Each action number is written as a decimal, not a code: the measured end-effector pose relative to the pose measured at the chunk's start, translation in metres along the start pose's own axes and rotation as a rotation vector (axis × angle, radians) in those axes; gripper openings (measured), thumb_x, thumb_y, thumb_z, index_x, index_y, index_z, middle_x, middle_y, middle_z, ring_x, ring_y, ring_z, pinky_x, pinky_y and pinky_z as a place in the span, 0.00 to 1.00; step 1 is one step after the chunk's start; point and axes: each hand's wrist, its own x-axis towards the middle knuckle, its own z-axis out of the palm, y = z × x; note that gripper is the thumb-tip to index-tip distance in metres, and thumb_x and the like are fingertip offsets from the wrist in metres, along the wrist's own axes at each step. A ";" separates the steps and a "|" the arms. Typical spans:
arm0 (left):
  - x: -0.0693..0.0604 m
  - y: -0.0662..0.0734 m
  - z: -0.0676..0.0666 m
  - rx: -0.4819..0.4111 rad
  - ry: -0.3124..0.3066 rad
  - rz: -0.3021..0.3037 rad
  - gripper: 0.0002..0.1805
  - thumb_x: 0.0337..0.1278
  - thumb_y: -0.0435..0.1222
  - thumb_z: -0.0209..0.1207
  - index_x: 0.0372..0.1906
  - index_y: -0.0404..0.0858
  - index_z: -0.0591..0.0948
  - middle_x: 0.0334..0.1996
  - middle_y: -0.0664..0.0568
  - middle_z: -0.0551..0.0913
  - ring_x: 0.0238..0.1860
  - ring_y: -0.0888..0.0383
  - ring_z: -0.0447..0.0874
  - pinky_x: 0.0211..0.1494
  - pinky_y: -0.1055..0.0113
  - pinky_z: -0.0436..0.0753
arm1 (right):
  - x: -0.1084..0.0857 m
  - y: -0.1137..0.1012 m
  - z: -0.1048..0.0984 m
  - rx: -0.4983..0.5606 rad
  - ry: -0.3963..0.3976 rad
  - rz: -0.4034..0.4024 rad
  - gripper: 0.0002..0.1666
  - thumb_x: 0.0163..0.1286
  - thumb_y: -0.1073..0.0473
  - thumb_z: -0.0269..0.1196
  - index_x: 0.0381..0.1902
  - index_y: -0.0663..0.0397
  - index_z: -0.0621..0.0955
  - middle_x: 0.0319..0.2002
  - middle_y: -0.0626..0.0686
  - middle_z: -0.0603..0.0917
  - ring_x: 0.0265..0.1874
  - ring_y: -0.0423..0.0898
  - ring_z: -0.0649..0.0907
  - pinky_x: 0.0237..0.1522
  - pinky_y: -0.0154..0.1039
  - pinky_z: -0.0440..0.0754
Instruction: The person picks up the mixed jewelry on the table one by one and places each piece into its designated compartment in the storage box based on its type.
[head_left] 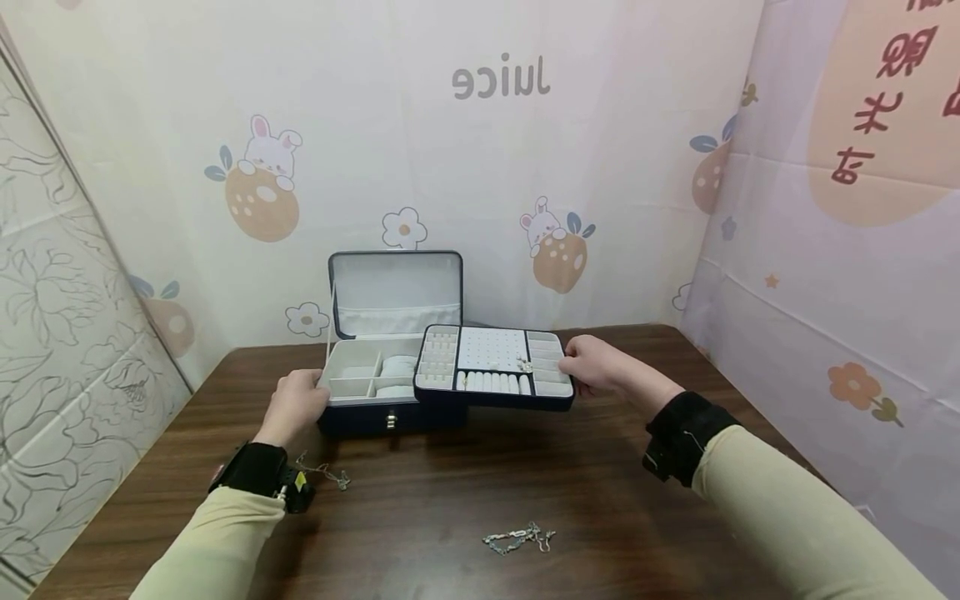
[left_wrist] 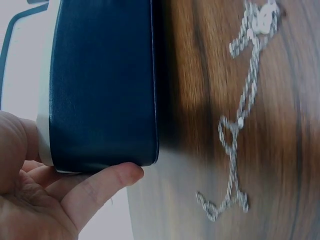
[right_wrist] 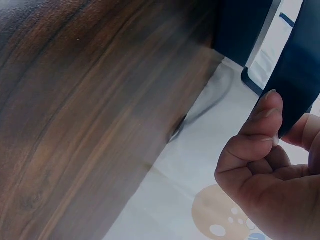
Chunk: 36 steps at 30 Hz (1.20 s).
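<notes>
From my end, L hand [head_left: 295, 398] is clamped on the left end of the box [head_left: 360, 419], fingers at rim & outer wall per L wrist view. R hand [head_left: 592, 364] is clamped on the right end of the tray [head_left: 495, 400], edge pinched btwn thumb & fingers. I see the tray over the box's right part, sticking out past it above the table [head_left: 600, 500]; can't tell if the two touch. Lid [head_left: 397, 283] is up at back. Tray has a dotted panel [head_left: 492, 346] w/ ring rolls [head_left: 491, 382] in front. One chain [head_left: 342, 481] lies near the L wristband [head_left: 258, 469], a 2nd chain [head_left: 534, 530] nearer the head cam, right of it. Printed curtain [head_left: 487, 167] hangs behind.
</notes>
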 end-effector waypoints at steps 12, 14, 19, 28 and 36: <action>-0.007 0.023 0.015 -0.007 -0.019 0.006 0.20 0.59 0.26 0.48 0.52 0.27 0.84 0.40 0.40 0.86 0.33 0.49 0.77 0.35 0.59 0.73 | 0.003 -0.014 0.003 -0.002 -0.003 -0.013 0.12 0.74 0.61 0.50 0.42 0.65 0.77 0.22 0.53 0.79 0.20 0.46 0.78 0.24 0.36 0.73; -0.008 0.027 0.016 -0.012 -0.023 0.002 0.20 0.60 0.26 0.48 0.53 0.27 0.84 0.41 0.39 0.86 0.33 0.49 0.77 0.35 0.59 0.74 | 0.005 -0.016 0.004 -0.005 -0.002 -0.014 0.12 0.74 0.60 0.50 0.41 0.64 0.77 0.22 0.53 0.79 0.20 0.46 0.78 0.24 0.36 0.73; -0.012 0.034 0.021 -0.025 -0.036 0.014 0.19 0.61 0.26 0.50 0.53 0.26 0.83 0.39 0.38 0.86 0.32 0.50 0.79 0.35 0.59 0.76 | 0.006 -0.020 0.004 -0.011 -0.004 -0.017 0.12 0.74 0.61 0.50 0.40 0.64 0.77 0.22 0.53 0.79 0.21 0.47 0.78 0.24 0.36 0.72; -0.016 0.045 0.030 -0.012 -0.015 0.041 0.16 0.58 0.27 0.52 0.47 0.29 0.85 0.29 0.46 0.83 0.28 0.51 0.76 0.32 0.61 0.73 | 0.009 -0.027 0.004 -0.020 0.005 -0.041 0.11 0.73 0.62 0.49 0.37 0.64 0.77 0.19 0.52 0.79 0.17 0.44 0.77 0.22 0.35 0.73; -0.021 0.055 0.036 -0.023 -0.046 0.031 0.18 0.59 0.26 0.53 0.52 0.26 0.83 0.33 0.44 0.85 0.29 0.52 0.76 0.31 0.62 0.74 | 0.010 -0.034 0.004 -0.024 -0.009 -0.016 0.11 0.73 0.62 0.50 0.38 0.64 0.77 0.20 0.53 0.79 0.19 0.46 0.77 0.22 0.34 0.72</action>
